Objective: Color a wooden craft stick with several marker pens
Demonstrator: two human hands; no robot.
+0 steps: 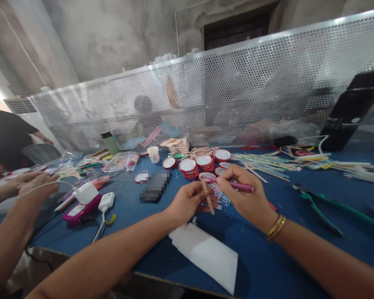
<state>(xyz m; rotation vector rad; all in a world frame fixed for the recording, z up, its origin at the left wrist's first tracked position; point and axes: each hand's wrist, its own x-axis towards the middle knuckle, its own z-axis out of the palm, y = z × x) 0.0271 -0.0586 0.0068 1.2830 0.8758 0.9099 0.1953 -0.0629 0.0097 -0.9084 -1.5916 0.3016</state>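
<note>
My left hand (187,201) pinches a flat wooden craft stick (210,203), held at a slant over the table. Close by on the right, my right hand (249,197), with a gold bracelet at the wrist, grips a magenta pen (244,187) whose front end points toward the stick. Whether the pen touches the stick I cannot tell. Behind both hands lies a loose heap of pastel strings or bands (222,198), partly covered by my fingers. A white folded sheet or pouch (208,257) lies below my left hand.
Stacks of red-rimmed round pieces (188,166) stand behind my hands, near a paper cup (153,154) and a dark pixelated phone (155,187). Green-handled pliers (318,207) lie right. At left are a purple power strip (81,211) and another person's hands (34,187). A perforated metal screen (237,91) borders the back.
</note>
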